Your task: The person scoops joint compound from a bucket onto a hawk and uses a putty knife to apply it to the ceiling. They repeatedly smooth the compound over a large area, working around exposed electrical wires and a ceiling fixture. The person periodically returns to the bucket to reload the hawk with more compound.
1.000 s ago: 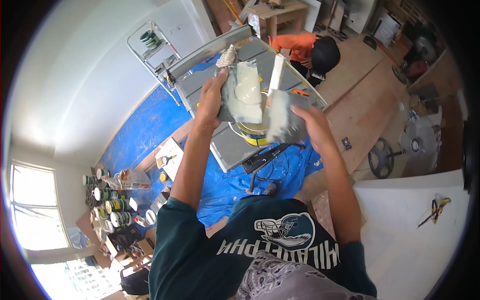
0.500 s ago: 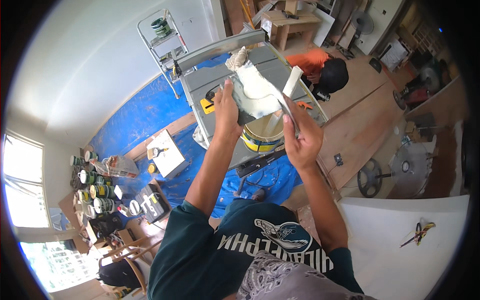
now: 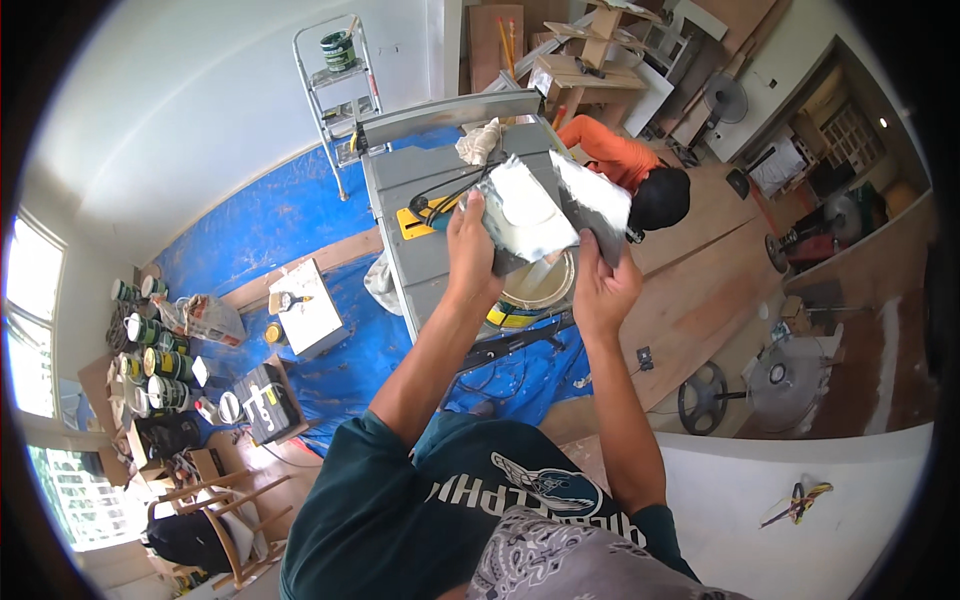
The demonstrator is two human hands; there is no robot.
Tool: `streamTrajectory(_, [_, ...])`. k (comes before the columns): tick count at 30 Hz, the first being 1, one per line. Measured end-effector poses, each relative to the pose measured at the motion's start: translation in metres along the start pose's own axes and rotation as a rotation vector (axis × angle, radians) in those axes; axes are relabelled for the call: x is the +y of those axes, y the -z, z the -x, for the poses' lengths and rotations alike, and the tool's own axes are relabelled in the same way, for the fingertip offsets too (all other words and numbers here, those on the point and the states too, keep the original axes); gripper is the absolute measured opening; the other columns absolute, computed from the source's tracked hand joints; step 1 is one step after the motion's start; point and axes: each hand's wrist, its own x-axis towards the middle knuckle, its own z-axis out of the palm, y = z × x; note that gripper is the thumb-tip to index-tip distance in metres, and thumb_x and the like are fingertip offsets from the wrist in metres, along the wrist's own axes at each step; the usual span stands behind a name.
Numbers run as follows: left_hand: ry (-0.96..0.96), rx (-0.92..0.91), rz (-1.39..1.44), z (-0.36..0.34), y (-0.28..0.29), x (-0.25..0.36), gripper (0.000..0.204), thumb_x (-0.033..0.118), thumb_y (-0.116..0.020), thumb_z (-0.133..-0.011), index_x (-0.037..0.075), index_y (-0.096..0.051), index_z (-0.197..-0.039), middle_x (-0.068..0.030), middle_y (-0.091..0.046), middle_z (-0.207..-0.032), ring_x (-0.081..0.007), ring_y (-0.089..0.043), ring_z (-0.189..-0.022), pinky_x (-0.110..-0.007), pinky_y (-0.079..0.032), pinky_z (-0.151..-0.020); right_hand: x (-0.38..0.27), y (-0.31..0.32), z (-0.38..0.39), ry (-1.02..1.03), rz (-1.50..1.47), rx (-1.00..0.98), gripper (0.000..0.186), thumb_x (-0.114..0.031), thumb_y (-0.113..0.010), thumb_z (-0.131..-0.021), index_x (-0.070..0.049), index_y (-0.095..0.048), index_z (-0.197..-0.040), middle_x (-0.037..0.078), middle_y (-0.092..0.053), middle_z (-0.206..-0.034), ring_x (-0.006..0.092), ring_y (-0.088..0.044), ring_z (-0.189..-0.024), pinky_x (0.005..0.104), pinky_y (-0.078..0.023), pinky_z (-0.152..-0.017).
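Note:
My left hand (image 3: 472,250) is closed on a flat putty blade (image 3: 510,264) with a thick layer of white putty on its face. My right hand (image 3: 606,295) pinches the lower edge of a second flat grey scraper blade (image 3: 599,222), its upper part smeared white. The two blades are held side by side, tilted, over a grey table saw (image 3: 395,175). Beneath them stands an open bucket (image 3: 507,316) with a yellow label, partly covered by the blades and my right hand; a pale stick-like piece shows inside it.
A crumpled rag (image 3: 480,142) and a corded tool with a yellow base (image 3: 413,224) lie on the saw table. Beyond its right side crouches a person in orange (image 3: 615,145). A stepladder (image 3: 340,90) holds a pail. Paint cans (image 3: 165,364) crowd the left; blue sheeting (image 3: 250,210) covers the floor.
The right blade has swung from nearly edge-on against the left blade to apart on the right, its broad face showing. The stick leaning beside them no longer shows there. My view has shifted slightly.

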Motion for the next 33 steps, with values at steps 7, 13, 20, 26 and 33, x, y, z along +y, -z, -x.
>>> streamTrajectory(7, [0.032, -0.052, -0.169, 0.008, -0.011, -0.009, 0.035, 0.032, -0.049, -0.102, 0.001, -0.056, -0.117, -0.0097, -0.065, -0.106, -0.0219, -0.067, -0.092, -0.037, -0.056, -0.082, -0.020, 0.011, -0.009, 0.208, 0.230, -0.173, 0.054, 0.006, -0.067, -0.078, -0.001, -0.059, -0.131, 0.017, -0.066, -0.123, 0.0282, -0.069, -0.106, 0.0329, -0.053, -0.087])
streamTrajectory(13, [-0.013, -0.186, -0.428, 0.024, -0.017, -0.028, 0.040, 0.034, -0.050, -0.101, 0.005, -0.054, -0.128, -0.0099, -0.061, -0.121, -0.0207, -0.062, -0.109, -0.035, -0.051, -0.093, 0.001, 0.085, 0.021, 0.108, 0.572, -0.182, 0.065, 0.006, -0.060, -0.073, -0.021, -0.060, -0.132, 0.006, -0.064, -0.128, 0.0248, -0.070, -0.098, 0.0335, -0.056, -0.077])
streamTrajectory(20, [0.132, -0.382, -0.523, 0.063, -0.055, -0.075, 0.059, 0.040, -0.046, -0.098, 0.003, -0.041, -0.144, -0.0139, -0.049, -0.141, -0.0316, -0.052, -0.126, -0.046, -0.045, -0.105, 0.014, 0.194, 0.159, -0.522, 0.107, 0.637, 0.035, -0.009, -0.065, -0.086, 0.001, -0.063, -0.120, 0.006, -0.070, -0.096, 0.0128, -0.065, -0.083, 0.0316, -0.054, -0.073])
streamTrajectory(26, [0.410, -0.664, -0.841, 0.131, -0.061, -0.154, 0.054, 0.035, -0.051, -0.097, 0.004, -0.045, -0.141, -0.0126, -0.052, -0.139, -0.0293, -0.054, -0.124, -0.043, -0.044, -0.106, -0.039, 0.234, 0.314, -0.620, -0.310, 1.282, 0.035, -0.015, -0.073, -0.084, -0.004, -0.065, -0.116, 0.004, -0.069, -0.105, 0.0137, -0.064, -0.095, 0.0313, -0.052, -0.080])
streamTrajectory(33, [0.968, -0.882, -0.762, 0.213, -0.100, -0.236, 0.050, 0.036, -0.056, -0.096, 0.004, -0.051, -0.134, -0.0093, -0.059, -0.129, -0.0236, -0.059, -0.114, -0.039, -0.049, -0.097, -0.088, 0.260, 0.406, -0.608, -0.518, 1.747, 0.039, -0.013, -0.069, -0.084, -0.005, -0.061, -0.121, 0.008, -0.067, -0.111, 0.0189, -0.066, -0.100, 0.0367, -0.054, -0.081])
